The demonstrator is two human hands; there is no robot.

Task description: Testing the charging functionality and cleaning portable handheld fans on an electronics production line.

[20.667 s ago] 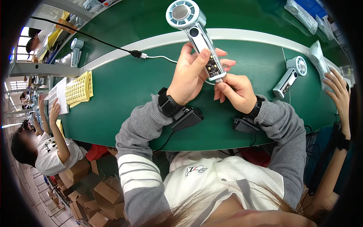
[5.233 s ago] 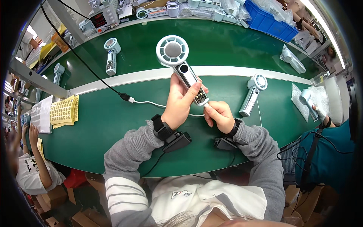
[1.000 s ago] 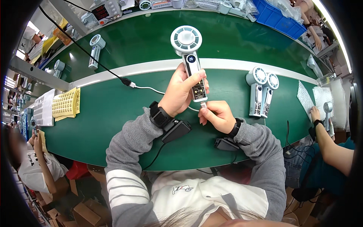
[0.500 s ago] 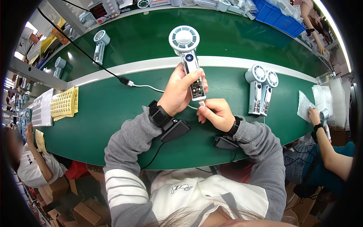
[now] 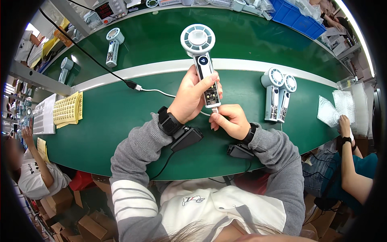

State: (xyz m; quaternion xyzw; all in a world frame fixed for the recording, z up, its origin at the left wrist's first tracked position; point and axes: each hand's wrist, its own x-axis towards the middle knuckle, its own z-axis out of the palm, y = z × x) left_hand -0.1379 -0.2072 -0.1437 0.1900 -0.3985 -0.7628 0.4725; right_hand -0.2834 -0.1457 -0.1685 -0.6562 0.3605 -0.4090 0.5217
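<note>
My left hand (image 5: 188, 97) is wrapped round the handle of a light blue handheld fan (image 5: 198, 39), its round head pointing away from me. A dark window in the handle shows a circuit board, and a small round display glows above my thumb. At the handle's bottom end, my right hand (image 5: 231, 122) pinches the white plug (image 5: 215, 109) of a charging cable, which meets the fan there. The white cable (image 5: 158, 92) runs behind my left hand to a black connector (image 5: 132, 85) on a black lead.
Two similar fans (image 5: 275, 90) lie side by side at the right. More fans (image 5: 113, 47) stand on the green surface beyond the pale ledge. Yellow label sheets (image 5: 68, 109) lie at the left, bubble wrap (image 5: 328, 111) at the right near a co-worker's hand (image 5: 344, 126). A blue bin (image 5: 298, 18) sits far right.
The held fan has shifted slightly, with its head a little nearer the far edge. Fans at the far left have moved rightward. The co-worker at the right has brought a hand to the bubble wrap.
</note>
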